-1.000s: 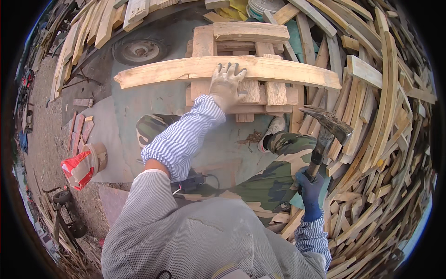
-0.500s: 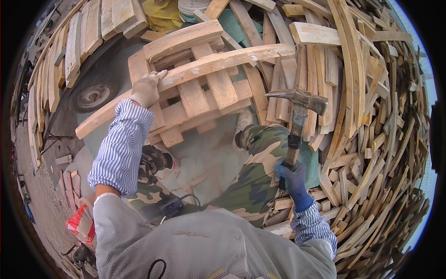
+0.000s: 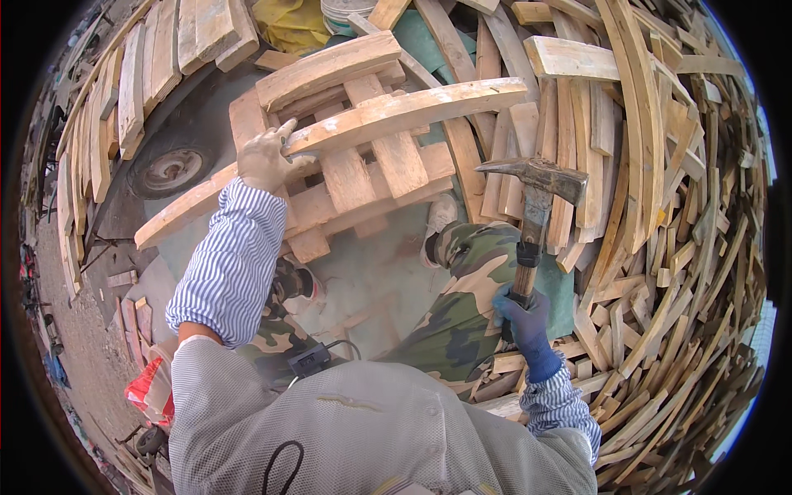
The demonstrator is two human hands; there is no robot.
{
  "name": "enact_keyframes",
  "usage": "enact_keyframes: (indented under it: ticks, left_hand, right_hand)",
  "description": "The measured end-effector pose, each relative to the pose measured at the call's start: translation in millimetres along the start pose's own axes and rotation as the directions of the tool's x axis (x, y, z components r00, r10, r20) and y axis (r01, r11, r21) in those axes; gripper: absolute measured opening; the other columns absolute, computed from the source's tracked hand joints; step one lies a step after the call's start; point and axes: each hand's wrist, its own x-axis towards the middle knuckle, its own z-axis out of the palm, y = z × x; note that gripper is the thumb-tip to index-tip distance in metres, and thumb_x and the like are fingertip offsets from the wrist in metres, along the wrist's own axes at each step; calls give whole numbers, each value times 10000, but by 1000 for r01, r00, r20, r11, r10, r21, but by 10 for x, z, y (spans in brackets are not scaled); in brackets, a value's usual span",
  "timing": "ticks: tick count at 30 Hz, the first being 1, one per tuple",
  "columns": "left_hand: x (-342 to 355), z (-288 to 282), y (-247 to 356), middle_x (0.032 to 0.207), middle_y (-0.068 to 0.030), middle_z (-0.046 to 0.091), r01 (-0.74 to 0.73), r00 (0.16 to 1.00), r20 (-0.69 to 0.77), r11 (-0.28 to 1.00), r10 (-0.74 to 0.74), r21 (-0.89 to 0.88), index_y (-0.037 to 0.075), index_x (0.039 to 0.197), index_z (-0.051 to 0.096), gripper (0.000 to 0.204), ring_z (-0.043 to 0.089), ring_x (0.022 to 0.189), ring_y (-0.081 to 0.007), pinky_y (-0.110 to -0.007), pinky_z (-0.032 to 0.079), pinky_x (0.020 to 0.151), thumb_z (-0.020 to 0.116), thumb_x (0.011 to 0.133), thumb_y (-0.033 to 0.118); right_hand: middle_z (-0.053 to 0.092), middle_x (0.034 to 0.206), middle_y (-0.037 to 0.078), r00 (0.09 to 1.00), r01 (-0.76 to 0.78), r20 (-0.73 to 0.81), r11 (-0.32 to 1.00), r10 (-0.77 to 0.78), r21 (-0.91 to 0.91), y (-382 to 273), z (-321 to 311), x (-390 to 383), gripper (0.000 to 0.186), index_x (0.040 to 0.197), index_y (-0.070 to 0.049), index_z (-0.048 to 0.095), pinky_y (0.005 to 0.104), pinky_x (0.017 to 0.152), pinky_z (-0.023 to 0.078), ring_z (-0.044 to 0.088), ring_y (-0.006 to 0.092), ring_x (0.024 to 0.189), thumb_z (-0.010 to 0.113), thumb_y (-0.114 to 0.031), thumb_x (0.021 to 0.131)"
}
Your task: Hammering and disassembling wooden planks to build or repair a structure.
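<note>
My left hand (image 3: 261, 162), in a pale glove, grips a long, pale timber board (image 3: 427, 105). The board lies slanted, lower at the left, across short, crossed timber pieces (image 3: 342, 177) that form a small stack between my hand and the upper middle of the view. My right hand (image 3: 521, 318), in a blue glove, holds the wooden handle of a metal claw hammer (image 3: 544, 183) upright at the right, its head to the right of the stack and apart from it.
Loose timber offcuts (image 3: 660, 330) pile along the right side; boards (image 3: 132, 103) line the upper left above a small wheel (image 3: 172, 172). A red-and-white bag (image 3: 147, 388) sits at lower left. My camouflage-clad legs (image 3: 445, 305) flank the stack's near side.
Over the last second the view has shifted; my left fingers went from spread on the board to curled round it, and the board now slants more. The last half second shows little change.
</note>
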Motion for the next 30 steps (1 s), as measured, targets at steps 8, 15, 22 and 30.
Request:
enact_keyframes:
  ticks: [8, 15, 22, 30]
  left_hand:
    - [-248, -72, -945, 1262, -212, 648, -7, 878, 460, 967, 128, -255, 125, 1394, 580, 748, 627, 1158, -333, -410, 475, 1000, 780, 763, 474]
    - [-240, 458, 201, 1503, -197, 392, -283, 958, -48, 959, 283, 5, 148, 1561, 320, 1105, 343, 1407, -380, -483, 287, 1173, 723, 697, 705]
    - [-200, 368, 276, 1291, -127, 513, -268, 958, 131, 960, 256, 81, 194, 1578, 292, 1018, 453, 1280, -276, -432, 354, 1111, 702, 778, 671]
    - [-210, 403, 214, 1273, -129, 529, -282, 954, 103, 960, 281, -9, 184, 1571, 310, 985, 466, 1258, -286, -429, 347, 1112, 704, 789, 635]
  right_hand:
    - [637, 700, 43, 999, -18, -36, 998, 16, -56, 43, -23, -52, 155, 930, 21, 649, 242, 513, 468, 598, 111, 537, 737, -42, 820]
    - [627, 700, 67, 996, 27, -80, 997, -33, -74, -28, -89, -77, 165, 944, 48, 643, 256, 526, 478, 592, 129, 555, 695, -47, 820]
    - [637, 769, 91, 833, 526, -143, 845, -535, -98, -827, 492, -12, 254, 1062, 100, 626, 270, 591, 502, 602, 131, 613, 644, -44, 853]
    - [593, 697, 16, 834, 515, 95, 704, -544, -490, -1040, 865, 1294, 205, 1067, 1, 652, 258, 567, 465, 561, 76, 610, 650, -158, 937]
